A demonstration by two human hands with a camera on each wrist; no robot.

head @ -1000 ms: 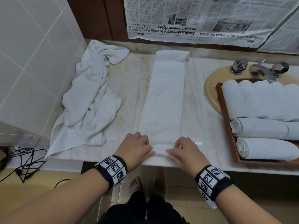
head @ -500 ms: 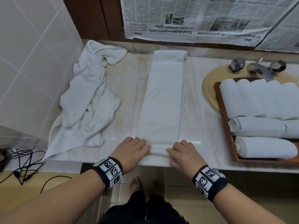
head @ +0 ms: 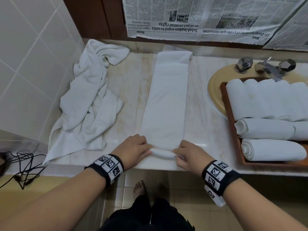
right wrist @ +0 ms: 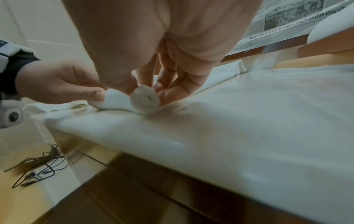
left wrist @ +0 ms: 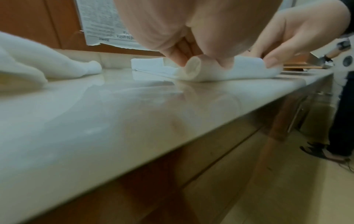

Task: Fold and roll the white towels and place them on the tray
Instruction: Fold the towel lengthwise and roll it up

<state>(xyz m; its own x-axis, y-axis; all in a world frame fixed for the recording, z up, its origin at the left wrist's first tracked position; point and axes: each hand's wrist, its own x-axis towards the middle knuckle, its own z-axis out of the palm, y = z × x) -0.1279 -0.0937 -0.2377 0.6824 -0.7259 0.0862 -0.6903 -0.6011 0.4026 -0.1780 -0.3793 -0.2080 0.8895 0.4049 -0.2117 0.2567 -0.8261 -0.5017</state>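
A white towel folded into a long strip (head: pixel 168 100) lies on the marble counter, running away from me. Its near end is curled into a small tight roll (head: pixel 162 152) (left wrist: pixel 193 71) (right wrist: pixel 145 99) at the counter's front edge. My left hand (head: pixel 133 150) (left wrist: pixel 199 60) pinches the roll's left end, fingers behind it and thumb in front. At the right end my right hand (head: pixel 186 154) (right wrist: pixel 153 84) grips it the same way. A wooden tray (head: pixel 233 140) on the right holds several rolled white towels (head: pixel 270 149).
A crumpled white towel (head: pixel 90 104) lies at the counter's left by the tiled wall. The tray rests over a yellow sink (head: pixel 215 90) with chrome taps (head: pixel 266 67). Newspaper (head: pixel 200 19) covers the back wall. Black cables (head: pixel 21 170) lie on the floor at left.
The towel's near end, flat under my fingers a second ago, has been curled over into a small roll. Both hands stayed at the front edge, turning it away from me.
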